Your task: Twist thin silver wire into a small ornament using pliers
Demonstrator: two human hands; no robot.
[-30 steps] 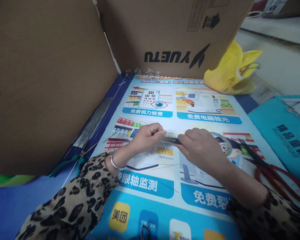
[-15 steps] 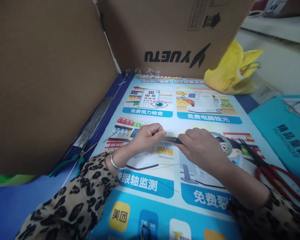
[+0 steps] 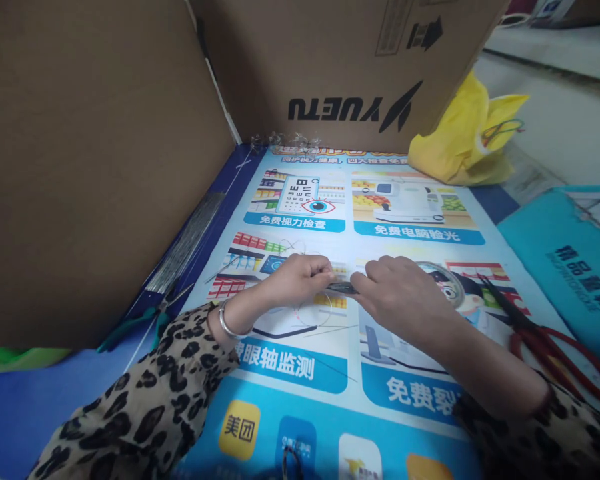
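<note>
Near the middle of the printed sheet (image 3: 350, 257), my left hand (image 3: 300, 277) pinches a thin wire (image 3: 331, 308) that curves in loops around its fingers. My right hand (image 3: 405, 293) is closed round a dark pliers-like tool (image 3: 343, 288), whose tip reaches my left fingertips. The tool's handles are hidden inside my right hand. Several thin straight wires lie on the sheet below the hands. A bundle of straight wires (image 3: 187, 243) rests on the blue surface to the left.
Teal-handled pliers (image 3: 130, 328) lie beside a large cardboard box (image 3: 80, 167). Red-handled scissors (image 3: 555, 353) and a teal box (image 3: 570, 247) are at the right. A yellow bag (image 3: 460, 147) stands at the back right, and small wire pieces (image 3: 300, 141) lie at the back.
My left hand has shifted slightly down and right. The dark tool's tip sits a little lower, and the wire loops beside my left hand show more widely.
</note>
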